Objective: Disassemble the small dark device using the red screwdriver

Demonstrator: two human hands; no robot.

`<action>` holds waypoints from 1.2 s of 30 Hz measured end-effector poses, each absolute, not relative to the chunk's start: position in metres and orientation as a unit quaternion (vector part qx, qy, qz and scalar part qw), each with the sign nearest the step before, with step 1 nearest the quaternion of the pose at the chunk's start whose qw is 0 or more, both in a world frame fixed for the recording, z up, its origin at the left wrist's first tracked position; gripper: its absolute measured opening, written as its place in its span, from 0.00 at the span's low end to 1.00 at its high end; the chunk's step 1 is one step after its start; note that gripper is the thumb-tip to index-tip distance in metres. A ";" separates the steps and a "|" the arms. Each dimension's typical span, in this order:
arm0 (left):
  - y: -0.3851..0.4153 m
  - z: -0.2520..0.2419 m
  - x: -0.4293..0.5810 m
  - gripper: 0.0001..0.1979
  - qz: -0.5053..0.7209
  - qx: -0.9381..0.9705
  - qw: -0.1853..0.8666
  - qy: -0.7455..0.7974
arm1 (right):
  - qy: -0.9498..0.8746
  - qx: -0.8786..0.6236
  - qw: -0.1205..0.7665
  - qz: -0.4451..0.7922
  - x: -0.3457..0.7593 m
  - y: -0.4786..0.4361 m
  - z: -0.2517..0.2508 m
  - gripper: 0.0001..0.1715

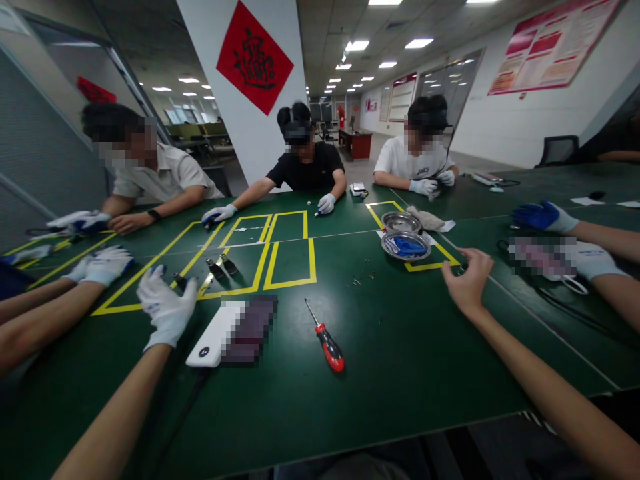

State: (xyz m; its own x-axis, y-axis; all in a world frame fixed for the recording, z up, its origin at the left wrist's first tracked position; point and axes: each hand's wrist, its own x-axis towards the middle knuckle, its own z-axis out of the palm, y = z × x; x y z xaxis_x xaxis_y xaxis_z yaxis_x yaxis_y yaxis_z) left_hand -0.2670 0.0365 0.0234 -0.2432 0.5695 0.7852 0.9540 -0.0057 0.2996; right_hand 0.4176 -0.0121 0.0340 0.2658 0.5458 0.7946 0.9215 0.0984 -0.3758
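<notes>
My left hand (167, 307), in a white work glove, is just above the table at the left. Its thumb and fingers are apart around a small black piece (179, 281); I cannot tell whether they touch it. Two similar black pieces with shiny parts (216, 269) stand just beyond. My bare right hand (470, 281) is at the right with its fingers curled together. Something small and dark shows between them, too small to name. A red and black screwdriver (330, 348) lies between my hands, its tip pointing away from me.
Steel bowls (406, 252) stand right of centre, the nearer with blue and white cloth inside. Small metal bits (356, 282) lie scattered. A white phone-like device (215, 333) with a cable is by my left forearm. Yellow tape (313, 260) marks the green table. Co-workers' gloved hands (540, 217) are around it.
</notes>
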 end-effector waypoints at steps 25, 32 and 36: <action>-0.042 0.052 -0.004 0.23 -0.305 -0.848 -0.186 -0.393 | -0.672 -0.663 0.316 0.092 0.350 0.009 0.000 0.20; -0.033 0.035 0.011 0.39 -0.244 -0.844 -0.197 -0.435 | -0.709 -0.462 0.362 0.391 0.253 -0.037 0.009 0.37; -0.024 0.029 0.012 0.27 -0.247 -0.824 -0.227 -0.457 | -0.732 -0.453 0.355 0.365 0.237 -0.034 0.010 0.25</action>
